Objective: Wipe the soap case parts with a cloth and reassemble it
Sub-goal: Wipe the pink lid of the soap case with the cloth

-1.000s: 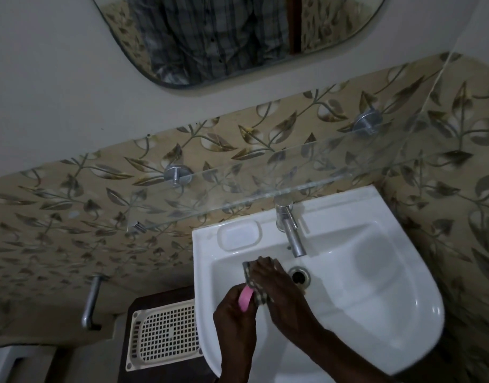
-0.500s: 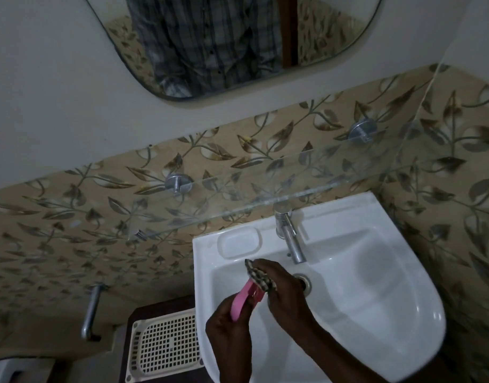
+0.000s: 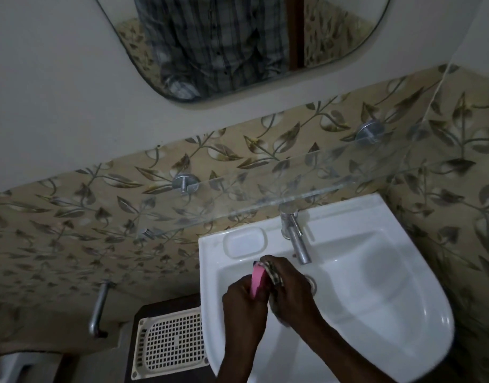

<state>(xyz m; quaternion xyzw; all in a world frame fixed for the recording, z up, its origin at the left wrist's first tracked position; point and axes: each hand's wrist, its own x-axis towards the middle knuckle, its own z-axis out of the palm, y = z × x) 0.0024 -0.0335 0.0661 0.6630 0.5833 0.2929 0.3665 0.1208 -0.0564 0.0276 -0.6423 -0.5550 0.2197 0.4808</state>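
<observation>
Over the left part of the white sink (image 3: pixel 403 313), my left hand (image 3: pixel 244 305) grips a pink soap case part (image 3: pixel 256 280) held on edge. My right hand (image 3: pixel 291 288) holds a checked cloth (image 3: pixel 273 272) pressed against the pink part's right side, fingers curled over it. Most of the cloth is hidden under my right hand. No other soap case part shows in my hands.
A chrome tap (image 3: pixel 295 239) stands behind my hands, with the drain (image 3: pixel 311 283) just to their right. A moulded soap recess (image 3: pixel 244 241) lies on the sink's back left. A cream perforated tray (image 3: pixel 171 344) sits left of the sink, and a glass shelf (image 3: pixel 265 200) juts out above.
Both hands shifted slightly back toward the tap while my right hand rubbed the cloth along the pink part. The pink part stands more upright than before.
</observation>
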